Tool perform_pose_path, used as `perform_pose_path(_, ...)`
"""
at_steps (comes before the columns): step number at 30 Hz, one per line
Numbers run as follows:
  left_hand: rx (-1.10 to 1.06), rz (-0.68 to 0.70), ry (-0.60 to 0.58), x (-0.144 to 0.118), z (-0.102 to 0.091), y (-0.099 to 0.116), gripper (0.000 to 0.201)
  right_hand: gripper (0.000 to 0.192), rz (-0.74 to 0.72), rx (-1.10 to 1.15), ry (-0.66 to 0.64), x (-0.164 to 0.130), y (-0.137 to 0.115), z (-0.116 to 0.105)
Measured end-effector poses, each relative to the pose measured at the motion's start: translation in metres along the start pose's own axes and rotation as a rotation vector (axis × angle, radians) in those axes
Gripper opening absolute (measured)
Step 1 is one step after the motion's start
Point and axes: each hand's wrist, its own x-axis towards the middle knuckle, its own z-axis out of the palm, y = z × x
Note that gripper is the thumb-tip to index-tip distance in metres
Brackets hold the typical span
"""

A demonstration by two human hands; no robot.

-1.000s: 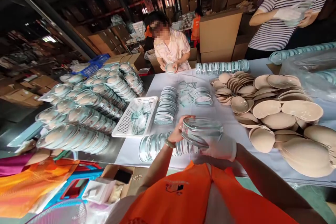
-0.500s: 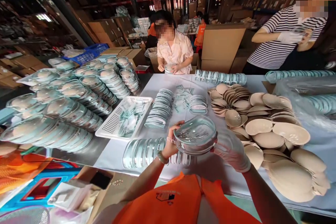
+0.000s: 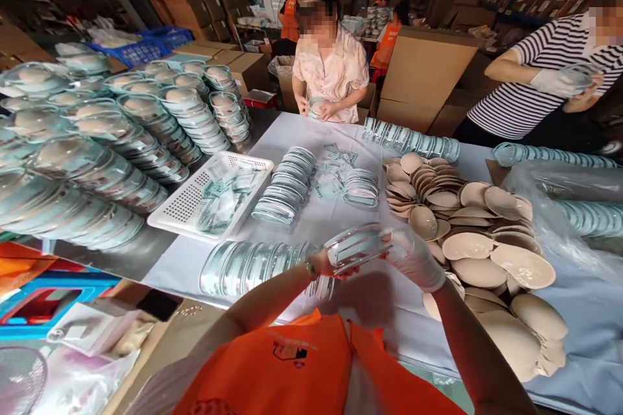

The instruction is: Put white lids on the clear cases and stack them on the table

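Observation:
A clear oval plastic case [image 3: 354,248] with a teal rim is held up above the table between my two hands, tilted edge-on. My bare left hand [image 3: 327,264], with a bracelet at the wrist, wraps around its left end. On the other end, my gloved right hand [image 3: 413,258] grips the edge with its fingers. A row of similar teal-edged cases [image 3: 253,267] lies just left of my left hand. Beige moulded bra cups [image 3: 467,238] are heaped to the right of my gloved hand.
A white perforated basket [image 3: 170,211] holds printed packets. Tall stacks of filled cases [image 3: 92,175] stand on the left. Farther back are a row of pads [image 3: 285,188], loose printed cards [image 3: 333,165] and another row of cases [image 3: 413,142]. Two co-workers [image 3: 328,71] handle cases across the table.
The case has turned from showing its broad face to nearly edge-on, and it has dropped slightly in my hands. My view has tilted downward.

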Motion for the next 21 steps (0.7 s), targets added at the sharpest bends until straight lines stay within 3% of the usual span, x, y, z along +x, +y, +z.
perform_pose_path(2,-0.258,-0.148,-0.078,0.009,-0.001,-0.006,0.071,0.024,0.055,-0.057,-0.023,0.000,0.018,0.009)
perform_pose_path(3,-0.321,-0.159,-0.040,0.012,-0.004,-0.009,0.067,0.024,0.096,-0.112,-0.036,0.002,0.029,0.016)
perform_pose_path(5,-0.376,-0.117,0.111,0.015,-0.013,-0.015,0.065,0.026,0.210,-0.263,-0.061,0.016,0.057,0.032)
perform_pose_path(8,-0.431,0.004,0.447,0.007,-0.030,-0.027,0.069,0.031,0.397,-0.475,-0.184,0.054,0.106,0.062)
perform_pose_path(10,-0.383,0.092,0.636,-0.005,-0.040,-0.037,0.077,0.028,0.457,-0.542,-0.295,0.082,0.136,0.080)
perform_pose_path(13,-0.205,0.174,0.810,-0.028,-0.049,-0.056,0.073,0.024,0.474,-0.568,-0.355,0.105,0.164,0.099)
perform_pose_path(15,-0.011,0.199,0.870,-0.041,-0.052,-0.068,0.063,0.029,0.504,-0.559,-0.250,0.098,0.164,0.111)
perform_pose_path(17,0.280,0.179,0.845,-0.051,-0.053,-0.078,0.061,0.036,0.545,-0.461,-0.086,0.073,0.147,0.128)
perform_pose_path(19,0.599,0.101,0.708,-0.055,-0.053,-0.085,0.080,0.049,0.576,-0.246,-0.019,0.035,0.114,0.150)
perform_pose_path(21,0.846,0.014,0.529,-0.055,-0.052,-0.089,0.106,0.074,0.634,-0.017,-0.134,-0.002,0.071,0.175)
